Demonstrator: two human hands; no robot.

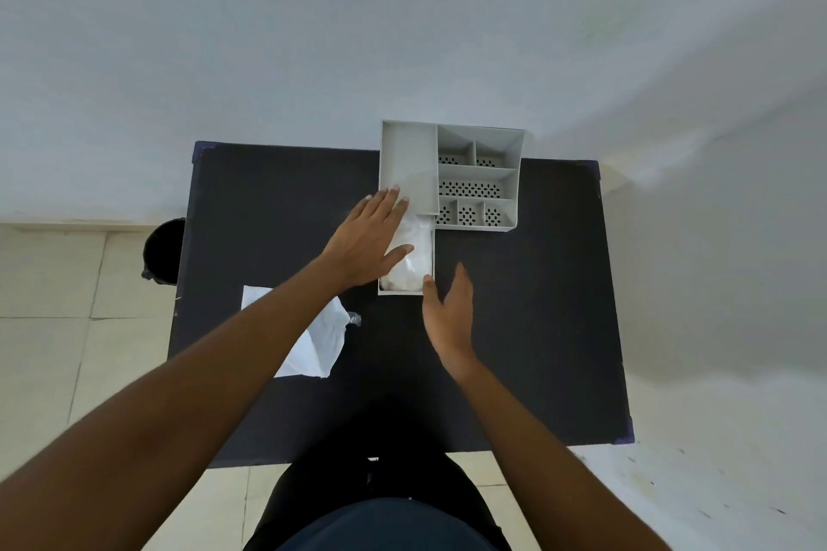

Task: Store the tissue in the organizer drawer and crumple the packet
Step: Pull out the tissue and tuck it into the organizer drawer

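Observation:
A grey organizer (pixel 476 174) stands at the far middle of the black table (pixel 537 327). Its drawer (pixel 405 292) is pulled out toward me, and white tissue (pixel 414 259) lies inside it. My left hand (pixel 367 242) lies flat and open over the drawer's left side, fingers reaching the organizer's body and thumb resting on the tissue. My right hand (pixel 449 313) is open just in front of the drawer's near right corner, fingertips by its front wall. The white packet (pixel 313 340) lies flat on the table to the left, partly under my left forearm.
A black bin (pixel 163 251) stands on the tiled floor beside the table's left edge. The organizer's right half has several small perforated compartments (pixel 470 189). A white wall rises behind the table. My legs are at the table's near edge.

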